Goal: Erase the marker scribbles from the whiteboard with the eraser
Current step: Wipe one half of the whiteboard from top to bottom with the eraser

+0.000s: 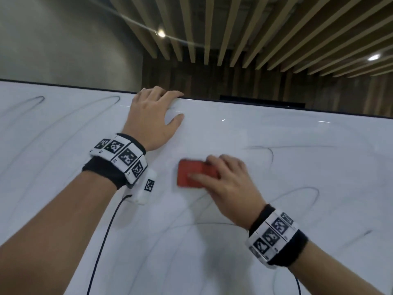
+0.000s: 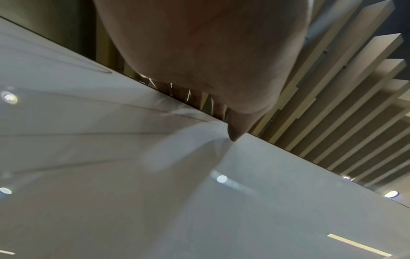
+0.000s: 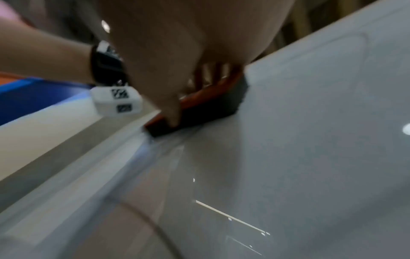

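Whiteboard [image 1: 276, 128]: glossy white panel with a thin dark top edge, reflecting ceiling lights; no brand or readable writing visible on it. Marker scribbles [image 1: 266, 150]: thin dark loops and arcs scattered over the surface, with faint smeared traces around the middle.

Eraser [image 1: 195, 173]: rectangular block with rounded corners, red-orange plastic back and a dark felt pad underneath, seen in the right-wrist view [image 3: 199, 108] lying flat against the board. It sits near the board's centre, below and to the right of the left hand.

Right hand [image 1: 230, 184]: laid over the eraser's right half, fingers [image 1: 219, 161] curled over its far edge and thumb along its near edge, pinching the block; image blurred.

Left hand [image 1: 154, 116]: at the top edge of the board, fingers hooked over the rim, thumb spread flat on the white face; well apart from the eraser.

Wristbands [image 1: 125, 156]: black fabric cuffs carrying white blocks printed with black square coded markers, no legible text; a dark cable [image 1: 104, 241] hangs from the left one
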A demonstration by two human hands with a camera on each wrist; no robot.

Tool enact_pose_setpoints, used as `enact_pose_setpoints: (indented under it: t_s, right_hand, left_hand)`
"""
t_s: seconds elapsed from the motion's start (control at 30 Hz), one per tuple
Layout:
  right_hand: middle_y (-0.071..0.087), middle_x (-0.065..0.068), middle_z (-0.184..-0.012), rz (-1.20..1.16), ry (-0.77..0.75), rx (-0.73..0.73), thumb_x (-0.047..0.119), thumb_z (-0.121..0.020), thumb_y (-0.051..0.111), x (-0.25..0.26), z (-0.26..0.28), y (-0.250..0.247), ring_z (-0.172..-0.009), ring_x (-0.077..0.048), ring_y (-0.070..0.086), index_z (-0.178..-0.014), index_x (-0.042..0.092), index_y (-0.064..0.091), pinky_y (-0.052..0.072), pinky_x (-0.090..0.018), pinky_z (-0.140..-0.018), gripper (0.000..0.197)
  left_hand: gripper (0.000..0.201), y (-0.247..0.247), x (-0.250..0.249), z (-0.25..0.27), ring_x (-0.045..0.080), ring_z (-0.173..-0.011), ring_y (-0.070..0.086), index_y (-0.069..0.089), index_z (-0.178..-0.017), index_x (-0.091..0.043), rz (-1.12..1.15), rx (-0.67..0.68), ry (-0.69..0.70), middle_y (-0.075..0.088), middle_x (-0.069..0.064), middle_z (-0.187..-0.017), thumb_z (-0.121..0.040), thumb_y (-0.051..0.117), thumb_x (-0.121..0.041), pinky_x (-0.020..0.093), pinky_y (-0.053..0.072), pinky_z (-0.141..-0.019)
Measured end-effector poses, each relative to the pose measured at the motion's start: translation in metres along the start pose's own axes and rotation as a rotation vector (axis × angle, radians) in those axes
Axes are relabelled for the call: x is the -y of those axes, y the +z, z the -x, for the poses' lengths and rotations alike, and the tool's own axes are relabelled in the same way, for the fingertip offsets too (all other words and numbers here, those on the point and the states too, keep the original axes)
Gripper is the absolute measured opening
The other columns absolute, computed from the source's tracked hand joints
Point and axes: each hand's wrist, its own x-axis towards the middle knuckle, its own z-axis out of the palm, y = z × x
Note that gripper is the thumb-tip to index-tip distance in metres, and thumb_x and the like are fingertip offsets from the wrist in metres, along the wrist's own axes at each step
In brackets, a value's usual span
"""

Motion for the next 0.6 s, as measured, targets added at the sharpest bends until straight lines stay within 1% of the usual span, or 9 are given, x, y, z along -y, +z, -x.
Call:
enact_pose_setpoints:
  t_s: [0.03, 0.1, 0.2, 0.27, 0.33, 0.43, 0.47, 0.53, 0.6]
  right_hand:
    - [0.055, -0.006, -0.132, 0.007, -0.134, 0.105, 0.023, -0.093, 0.066, -0.001, 0.007, -0.001, -0.115, -0.031, 0.050, -0.130, 0.039, 0.064, 0.043, -0.044, -0.098, 0.040]
    - [0.055, -0.007, -0.131, -0.007, -0.135, 0.100, 0.026, -0.094, 0.064, -0.032, 0.002, -0.019, -0.114, -0.028, 0.049, -0.130, 0.038, 0.064, 0.042, -0.043, -0.097, 0.038]
    - [0.051, -0.013, -0.129, -0.036, 0.339, -0.208, 0.018, -0.088, 0.070, -0.092, -0.012, -0.052, -0.110, -0.033, 0.048, -0.135, 0.032, 0.062, 0.042, -0.050, -0.097, 0.050]
    - [0.049, -0.014, -0.131, -0.037, 0.620, -0.361, 0.018, -0.087, 0.068, -0.101, -0.011, -0.057, -0.109, -0.036, 0.048, -0.138, 0.030, 0.059, 0.040, -0.048, -0.099, 0.053]
    - [0.049, -0.015, -0.131, 0.016, 0.520, -0.313, 0.017, -0.087, 0.067, -0.070, 0.005, -0.036, -0.108, -0.038, 0.050, -0.136, 0.027, 0.060, 0.041, -0.048, -0.097, 0.050]
    - [0.055, -0.008, -0.130, 0.075, -0.072, 0.037, 0.021, -0.090, 0.070, -0.019, 0.045, -0.007, -0.108, -0.034, 0.053, -0.129, 0.035, 0.063, 0.043, -0.045, -0.094, 0.042]
    - [0.056, -0.008, -0.129, 0.098, -0.165, 0.109, 0.021, -0.090, 0.071, -0.022, 0.048, -0.010, -0.108, -0.032, 0.054, -0.129, 0.036, 0.063, 0.044, -0.044, -0.092, 0.042]
    - [0.059, -0.012, -0.125, 0.074, -0.063, 0.022, 0.017, -0.089, 0.073, -0.050, 0.037, -0.023, -0.103, -0.034, 0.056, -0.128, 0.032, 0.067, 0.045, -0.045, -0.089, 0.042]
    - [0.055, -0.016, -0.125, 0.016, 0.292, -0.193, 0.014, -0.087, 0.073, -0.082, 0.019, -0.044, -0.103, -0.037, 0.053, -0.132, 0.028, 0.065, 0.045, -0.048, -0.092, 0.048]
  left_hand:
    - [0.051, 0.001, 0.000, 0.000, 0.031, -0.116, 0.053, 0.054, -0.137, -0.027, 0.000, -0.001, 0.000, 0.059, 0.006, -0.121, -0.092, 0.046, -0.049, 0.045, 0.035, -0.109]
    - [0.052, 0.002, 0.000, 0.000, 0.031, -0.117, 0.052, 0.054, -0.138, -0.027, -0.006, -0.011, 0.005, 0.059, 0.006, -0.121, -0.091, 0.046, -0.049, 0.046, 0.035, -0.110]
    - [0.051, 0.004, 0.000, 0.001, 0.031, -0.116, 0.052, 0.055, -0.137, -0.027, -0.008, -0.040, 0.016, 0.059, 0.006, -0.119, -0.092, 0.047, -0.049, 0.046, 0.035, -0.111]
    - [0.051, 0.005, 0.000, 0.002, 0.032, -0.116, 0.052, 0.055, -0.138, -0.025, -0.016, -0.056, 0.020, 0.059, 0.007, -0.120, -0.092, 0.047, -0.048, 0.046, 0.034, -0.113]
    - [0.051, 0.006, -0.001, 0.002, 0.032, -0.118, 0.051, 0.054, -0.138, -0.025, -0.027, -0.047, 0.018, 0.058, 0.008, -0.122, -0.093, 0.046, -0.048, 0.046, 0.033, -0.113]
    - [0.052, 0.006, -0.002, 0.002, 0.034, -0.121, 0.051, 0.054, -0.138, -0.024, -0.027, -0.035, 0.011, 0.059, 0.009, -0.124, -0.093, 0.045, -0.048, 0.047, 0.033, -0.114]
    - [0.052, 0.005, -0.003, 0.002, 0.034, -0.122, 0.050, 0.054, -0.138, -0.024, -0.025, -0.033, 0.007, 0.058, 0.009, -0.125, -0.093, 0.045, -0.048, 0.048, 0.032, -0.114]
    - [0.053, 0.004, -0.004, 0.002, 0.034, -0.122, 0.050, 0.053, -0.139, -0.023, -0.021, -0.030, 0.005, 0.058, 0.009, -0.125, -0.093, 0.045, -0.048, 0.048, 0.032, -0.115]
    - [0.054, 0.003, -0.005, 0.002, 0.034, -0.122, 0.050, 0.053, -0.139, -0.023, -0.024, -0.027, 0.001, 0.058, 0.009, -0.125, -0.092, 0.044, -0.048, 0.048, 0.031, -0.115]
